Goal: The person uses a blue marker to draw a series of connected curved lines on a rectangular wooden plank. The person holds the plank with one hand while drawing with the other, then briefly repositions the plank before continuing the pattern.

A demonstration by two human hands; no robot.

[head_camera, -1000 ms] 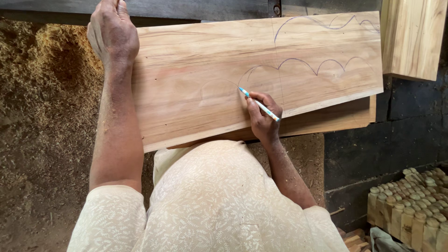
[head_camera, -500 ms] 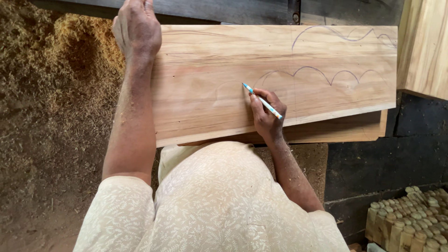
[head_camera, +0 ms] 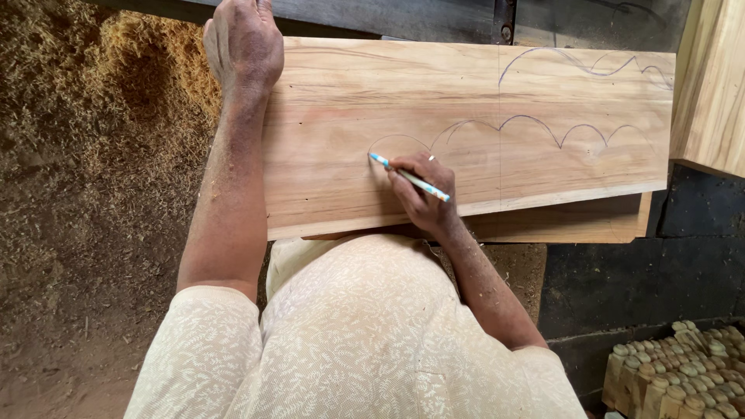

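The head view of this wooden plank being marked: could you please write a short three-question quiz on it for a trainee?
1. True or false: the pencil is in the left hand.
2. What lies left of the plank? A) sawdust B) water C) bricks
3. What has been drawn on the plank?

Key:
1. False; the right hand holds it.
2. A, the sawdust.
3. Scalloped curved lines.

left hand (head_camera: pixel 244 46) fingertips cut off by top edge; lower board (head_camera: pixel 574 221) mostly hidden
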